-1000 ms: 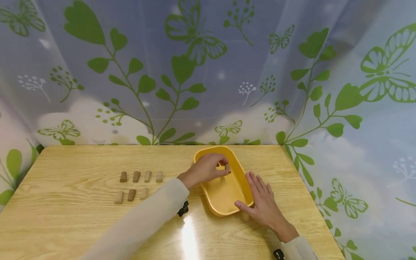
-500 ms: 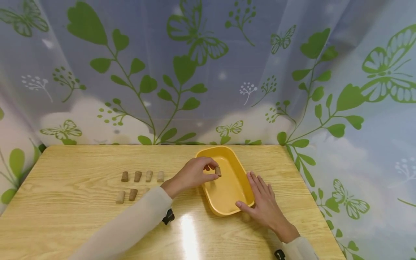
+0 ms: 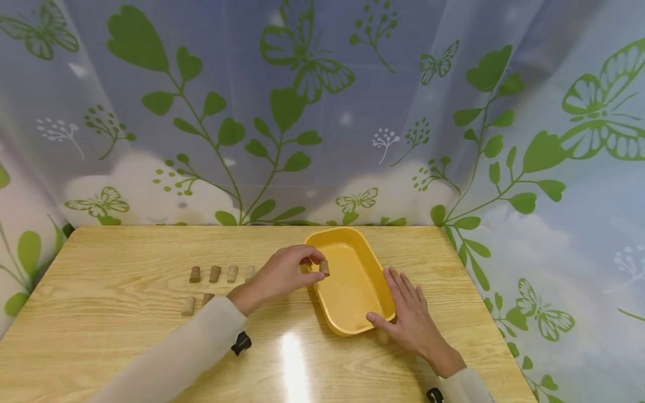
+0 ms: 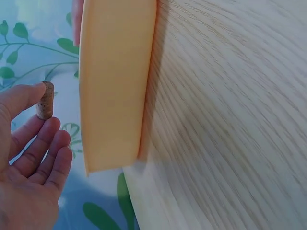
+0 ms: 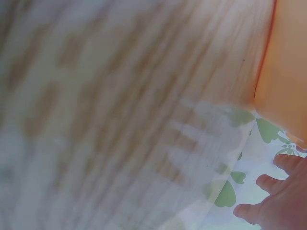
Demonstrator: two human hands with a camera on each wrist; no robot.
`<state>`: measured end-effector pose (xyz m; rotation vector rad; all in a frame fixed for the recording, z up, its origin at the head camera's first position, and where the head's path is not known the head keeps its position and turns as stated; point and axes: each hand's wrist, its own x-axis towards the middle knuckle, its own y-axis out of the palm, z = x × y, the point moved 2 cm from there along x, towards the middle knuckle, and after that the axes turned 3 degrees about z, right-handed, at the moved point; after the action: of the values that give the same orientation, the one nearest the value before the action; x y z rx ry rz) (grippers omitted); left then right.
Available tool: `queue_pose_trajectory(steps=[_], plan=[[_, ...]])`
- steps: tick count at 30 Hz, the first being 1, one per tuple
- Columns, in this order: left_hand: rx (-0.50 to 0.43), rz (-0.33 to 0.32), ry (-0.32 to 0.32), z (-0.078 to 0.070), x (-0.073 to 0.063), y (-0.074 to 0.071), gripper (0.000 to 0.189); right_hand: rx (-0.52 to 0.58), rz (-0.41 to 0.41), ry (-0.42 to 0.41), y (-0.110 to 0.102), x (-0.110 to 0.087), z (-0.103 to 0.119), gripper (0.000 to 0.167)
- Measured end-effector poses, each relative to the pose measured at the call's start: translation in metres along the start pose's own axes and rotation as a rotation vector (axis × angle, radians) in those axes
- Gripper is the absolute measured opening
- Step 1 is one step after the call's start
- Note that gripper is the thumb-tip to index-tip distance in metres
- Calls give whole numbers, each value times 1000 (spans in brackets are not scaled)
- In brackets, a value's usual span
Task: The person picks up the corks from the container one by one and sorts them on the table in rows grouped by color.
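Note:
Between thumb and fingertips my left hand [image 3: 284, 270] pinches a small brown cork [image 3: 325, 268], above the left rim of a yellow plastic tub [image 3: 353, 302]. In the left wrist view the cork [image 4: 45, 100] stands upright in the pinch, with the tub's outer wall [image 4: 115, 86] beside it. My right hand [image 3: 410, 316] rests against the tub's right near corner, fingers straight along the outside and thumb at the rim. The right wrist view shows its spread fingers [image 5: 273, 182] near the tub wall [image 5: 288, 72].
Several more corks [image 3: 215, 273], dark and pale, stand in two rows on the wooden table [image 3: 126, 336] at left. My left sleeve [image 3: 186, 341] hides part of the nearer row. A printed butterfly-and-leaf curtain [image 3: 322, 140] hangs behind the table and along its sides.
My left hand has moved left with the cork, from over the middle of the tub to its left rim. The left sleeve now covers more of the nearer row. My right hand stays put.

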<state>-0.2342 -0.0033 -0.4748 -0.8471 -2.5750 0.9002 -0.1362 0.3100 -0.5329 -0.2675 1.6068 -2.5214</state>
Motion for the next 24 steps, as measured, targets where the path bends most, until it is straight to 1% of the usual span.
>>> queue_pose_trajectory(steps=[5, 10, 14, 18, 24], plan=[[10, -19, 0, 11, -12, -7, 32, -4, 1, 0, 0, 0, -1, 104], [11, -29, -29, 23, -25, -14, 35, -2, -3, -3, 0, 0, -1, 104], [8, -44, -37, 30, -33, -22, 36, -6, -8, -2, 0, 0, 0, 104], [30, -52, -56, 39, -41, -28, 36, -4, -6, 2, 1, -1, 0, 103], [101, -51, -76, 53, -55, -35, 36, -7, -1, 4, 1, 0, 1, 103]])
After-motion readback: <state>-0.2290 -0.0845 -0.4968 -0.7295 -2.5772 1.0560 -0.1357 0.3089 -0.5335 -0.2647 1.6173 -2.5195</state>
